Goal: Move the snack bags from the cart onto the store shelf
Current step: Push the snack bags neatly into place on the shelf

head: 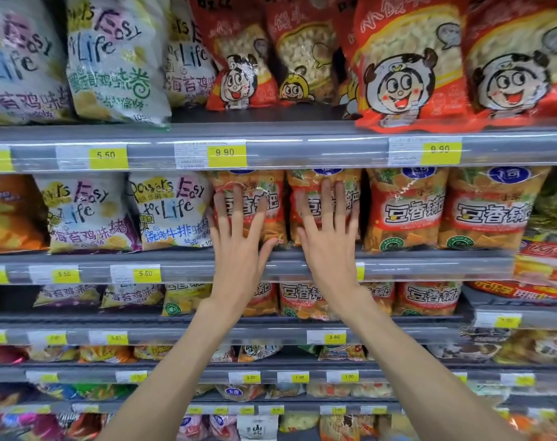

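Observation:
Two orange-and-red snack bags stand upright side by side on the grey store shelf at mid height. My left hand lies flat with spread straight fingers against the front of the left bag. My right hand presses the same way on the right bag. Neither hand curls round a bag. The cart is out of view.
Two more bags of the same snack stand to the right. White-and-yellow bags stand to the left. Red cartoon bags fill the shelf above. Lower shelves hold several other snacks, with yellow price tags along the edges.

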